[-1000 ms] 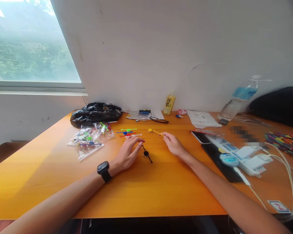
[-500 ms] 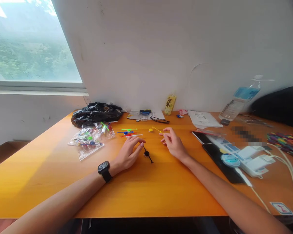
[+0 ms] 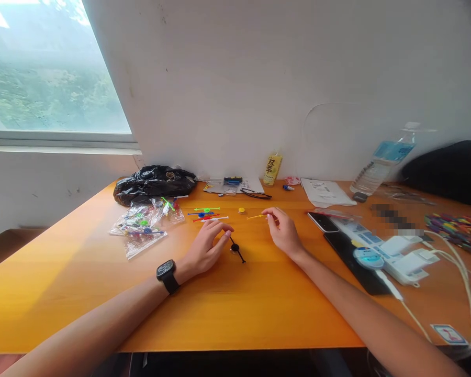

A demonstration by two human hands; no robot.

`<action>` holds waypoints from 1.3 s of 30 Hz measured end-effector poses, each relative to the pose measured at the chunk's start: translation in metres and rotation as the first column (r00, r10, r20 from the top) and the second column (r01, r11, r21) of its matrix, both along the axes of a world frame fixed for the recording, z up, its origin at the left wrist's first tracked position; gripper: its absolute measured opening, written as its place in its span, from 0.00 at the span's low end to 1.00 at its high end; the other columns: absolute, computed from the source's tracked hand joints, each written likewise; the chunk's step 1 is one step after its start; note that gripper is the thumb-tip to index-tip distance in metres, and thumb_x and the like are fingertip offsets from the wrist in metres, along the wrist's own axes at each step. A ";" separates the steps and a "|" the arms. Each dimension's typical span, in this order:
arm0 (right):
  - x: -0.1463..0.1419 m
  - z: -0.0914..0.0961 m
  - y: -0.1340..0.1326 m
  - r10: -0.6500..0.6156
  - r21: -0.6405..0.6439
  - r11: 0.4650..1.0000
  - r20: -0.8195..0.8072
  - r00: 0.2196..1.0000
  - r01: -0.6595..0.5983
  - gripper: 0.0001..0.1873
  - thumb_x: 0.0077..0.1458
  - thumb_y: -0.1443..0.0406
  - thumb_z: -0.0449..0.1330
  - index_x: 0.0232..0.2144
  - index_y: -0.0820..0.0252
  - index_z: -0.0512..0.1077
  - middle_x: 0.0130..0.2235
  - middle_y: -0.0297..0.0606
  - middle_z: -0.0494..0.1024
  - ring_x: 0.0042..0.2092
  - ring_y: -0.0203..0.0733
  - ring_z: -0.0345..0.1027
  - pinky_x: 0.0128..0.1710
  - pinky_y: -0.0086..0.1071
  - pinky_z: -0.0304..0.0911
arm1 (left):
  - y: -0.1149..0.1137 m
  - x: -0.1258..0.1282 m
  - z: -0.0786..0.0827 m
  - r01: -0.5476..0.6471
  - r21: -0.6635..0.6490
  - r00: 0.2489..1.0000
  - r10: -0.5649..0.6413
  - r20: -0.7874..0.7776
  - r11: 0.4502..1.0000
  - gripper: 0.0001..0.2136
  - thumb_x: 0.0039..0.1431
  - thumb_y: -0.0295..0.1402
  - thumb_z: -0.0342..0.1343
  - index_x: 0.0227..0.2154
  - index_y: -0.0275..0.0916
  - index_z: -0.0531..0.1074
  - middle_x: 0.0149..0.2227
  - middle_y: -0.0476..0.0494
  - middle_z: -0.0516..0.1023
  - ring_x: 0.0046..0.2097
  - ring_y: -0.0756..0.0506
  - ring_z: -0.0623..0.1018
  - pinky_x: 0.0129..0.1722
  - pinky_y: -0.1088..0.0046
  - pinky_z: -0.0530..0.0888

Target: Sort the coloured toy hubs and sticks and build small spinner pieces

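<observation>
My right hand [image 3: 284, 233] pinches one end of a thin yellow spinner arrow [image 3: 255, 217] between thumb and fingers, just above the table. Left of the arrow stands a small round yellow spinner base [image 3: 241, 210]. My left hand [image 3: 208, 243], wearing a black watch, rests on the wood with loosely curved fingers and thumb apart. Its fingertips are beside the upper end of a black spinner [image 3: 235, 247]; whether they touch it I cannot tell. Beyond that hand lie green [image 3: 207, 210], blue [image 3: 204, 214] and red [image 3: 208, 217] spinners, plus a white one [image 3: 220, 218] partly hidden.
Clear plastic bags [image 3: 145, 228] of colourful spinners and a black plastic bag [image 3: 155, 184] lie left. A yellow drink carton [image 3: 273, 169] and papers [image 3: 325, 192] are along the wall. At right are a phone [image 3: 323, 222], power strip [image 3: 402, 269], cables and a tilted water bottle [image 3: 382, 165].
My right hand has shifted slightly right, and the yellow arrow in it has swung from slanting to nearly level. My left hand and the black spinner have stayed in place.
</observation>
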State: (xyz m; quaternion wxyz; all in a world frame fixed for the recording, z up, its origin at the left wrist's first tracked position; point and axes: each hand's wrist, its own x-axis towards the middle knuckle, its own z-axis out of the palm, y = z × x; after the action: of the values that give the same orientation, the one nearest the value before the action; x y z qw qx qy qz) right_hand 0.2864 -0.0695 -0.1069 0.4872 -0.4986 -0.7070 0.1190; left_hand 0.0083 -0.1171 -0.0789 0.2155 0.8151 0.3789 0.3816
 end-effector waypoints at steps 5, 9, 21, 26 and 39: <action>0.000 0.001 -0.002 0.012 -0.020 1.000 -0.083 0.996 -0.013 0.10 0.68 0.61 0.53 0.44 0.55 0.73 0.41 0.41 0.81 0.41 0.47 0.78 0.40 0.39 0.72 | 0.000 0.000 0.000 0.005 0.016 1.000 -0.005 -0.003 1.000 0.12 0.77 0.39 0.47 0.45 0.43 0.74 0.46 0.42 0.79 0.51 0.39 0.74 0.56 0.57 0.70; -0.002 0.004 -0.004 0.017 0.017 1.000 -0.070 0.997 -0.016 0.09 0.67 0.62 0.55 0.39 0.56 0.75 0.40 0.41 0.81 0.41 0.47 0.78 0.43 0.39 0.73 | 0.002 -0.001 -0.003 0.009 0.023 1.000 -0.009 -0.002 1.000 0.12 0.77 0.39 0.47 0.45 0.43 0.74 0.46 0.43 0.79 0.51 0.40 0.74 0.56 0.59 0.70; -0.004 0.005 -0.005 0.056 0.043 0.998 -0.038 0.998 -0.054 0.11 0.65 0.66 0.53 0.40 0.56 0.76 0.40 0.41 0.82 0.39 0.45 0.77 0.43 0.39 0.72 | 0.001 0.000 -0.001 0.008 -0.001 1.000 -0.008 -0.010 1.000 0.13 0.77 0.40 0.46 0.44 0.43 0.74 0.46 0.42 0.79 0.50 0.39 0.74 0.55 0.58 0.70; -0.003 0.007 -0.006 0.034 0.044 0.999 -0.028 0.999 -0.033 0.11 0.63 0.68 0.52 0.37 0.56 0.75 0.39 0.40 0.81 0.39 0.46 0.77 0.43 0.39 0.72 | 0.002 0.000 -0.001 0.011 0.007 1.000 -0.011 -0.017 1.000 0.13 0.77 0.40 0.46 0.43 0.43 0.74 0.45 0.42 0.79 0.50 0.39 0.75 0.55 0.57 0.70; -0.003 -0.005 0.000 0.085 -0.060 0.995 -0.008 0.996 -0.085 0.17 0.66 0.65 0.52 0.49 0.57 0.79 0.56 0.46 0.80 0.51 0.49 0.78 0.52 0.45 0.75 | 0.001 0.000 0.000 0.010 0.023 1.000 -0.009 -0.024 1.000 0.13 0.77 0.40 0.46 0.42 0.43 0.74 0.45 0.42 0.79 0.49 0.39 0.74 0.55 0.58 0.70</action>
State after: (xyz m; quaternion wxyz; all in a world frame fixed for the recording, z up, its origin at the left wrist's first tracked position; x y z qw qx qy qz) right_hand 0.2839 -0.0697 -0.1124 0.4684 -0.4822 -0.7223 0.1625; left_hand 0.0085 -0.1157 -0.0792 0.2035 0.8238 0.3731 0.3753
